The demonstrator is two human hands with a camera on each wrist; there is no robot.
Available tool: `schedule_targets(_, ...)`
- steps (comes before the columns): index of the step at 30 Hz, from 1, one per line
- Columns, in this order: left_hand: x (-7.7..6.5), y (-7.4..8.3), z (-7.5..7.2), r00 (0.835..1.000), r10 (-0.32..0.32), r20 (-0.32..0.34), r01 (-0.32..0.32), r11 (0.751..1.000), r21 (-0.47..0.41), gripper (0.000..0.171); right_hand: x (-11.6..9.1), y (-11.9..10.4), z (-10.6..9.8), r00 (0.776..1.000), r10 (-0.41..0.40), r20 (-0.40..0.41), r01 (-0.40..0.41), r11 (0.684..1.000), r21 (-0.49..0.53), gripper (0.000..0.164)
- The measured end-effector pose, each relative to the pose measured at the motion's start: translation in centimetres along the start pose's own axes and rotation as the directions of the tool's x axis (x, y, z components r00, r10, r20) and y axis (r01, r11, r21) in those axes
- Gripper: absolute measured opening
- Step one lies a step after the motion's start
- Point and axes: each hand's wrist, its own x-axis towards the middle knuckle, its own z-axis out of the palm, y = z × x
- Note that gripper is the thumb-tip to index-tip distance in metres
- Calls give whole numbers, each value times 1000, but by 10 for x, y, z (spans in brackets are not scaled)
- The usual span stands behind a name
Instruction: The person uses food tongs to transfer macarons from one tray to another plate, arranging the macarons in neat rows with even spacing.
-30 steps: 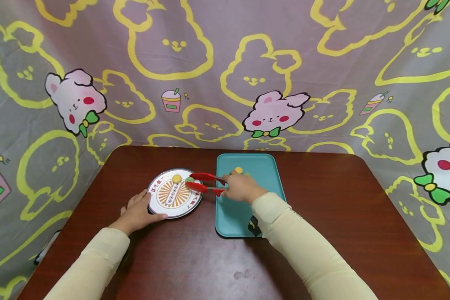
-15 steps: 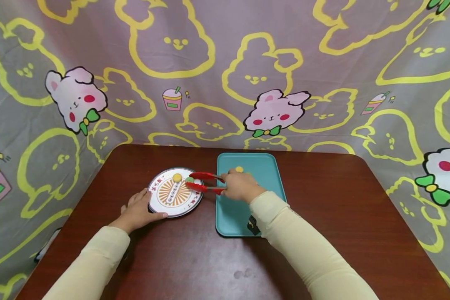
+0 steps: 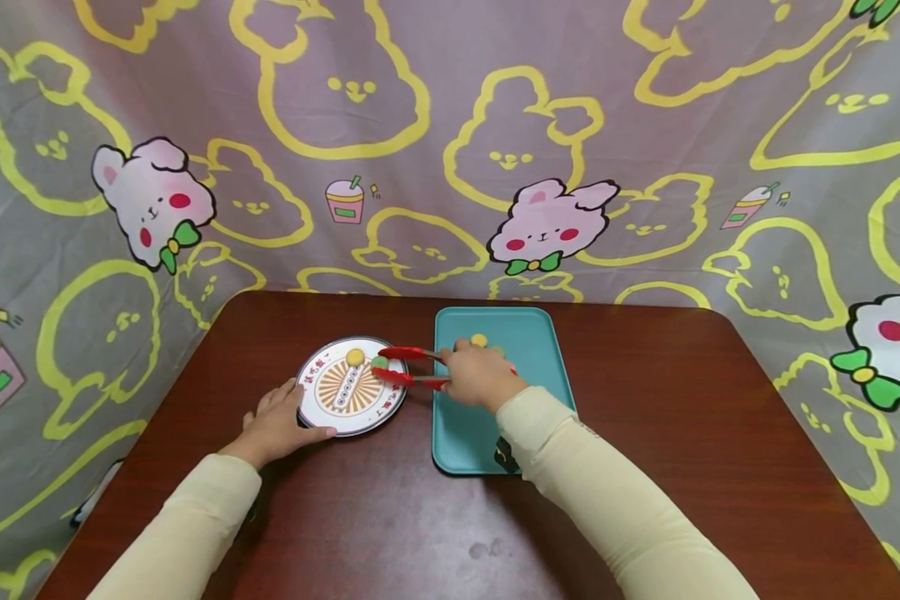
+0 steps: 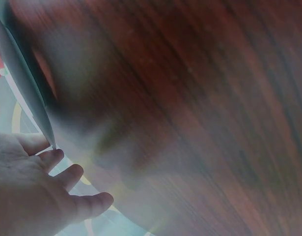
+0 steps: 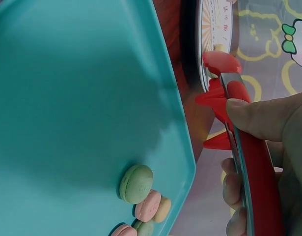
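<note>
My right hand [image 3: 482,373] grips a pair of red-tipped tongs [image 5: 256,172] above the tray, their tips reaching left over the plate. A green macaron [image 3: 378,363] lies on the plate at the tips, which stand a little apart around it. Left of it on the white patterned plate [image 3: 318,412] sits a yellow macaron [image 3: 355,357]. My left hand [image 3: 273,423] rests against the plate's near-left rim, thumb and fingers extended. In the left wrist view its fingers [image 4: 69,177] are spread loosely, touching the plate's edge.
On the teal tray [image 3: 457,442], several macarons, including a green one [image 5: 136,184] and a pink one [image 5: 148,205], cluster near one end. Plate and tray stand side by side on a brown wooden table [image 3: 645,400]. A patterned curtain [image 3: 420,183] hangs behind.
The tongs' tips have spread slightly apart, showing more of the green macaron between them. My right hand has shifted very little; my left hand and the plate stay put.
</note>
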Motion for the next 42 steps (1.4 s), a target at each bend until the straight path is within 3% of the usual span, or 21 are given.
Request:
schedule_targets(24, 0, 2, 1, 1000, -5, 8, 5, 1000, -10, 117, -5, 2, 1, 999, -5, -41, 4, 1000, -10, 57)
schedule_targets(42, 0, 1, 2, 1000, -12, 10, 12, 1000, -15, 119, -20, 10, -6, 994, -30, -108, 40, 995, 92, 67)
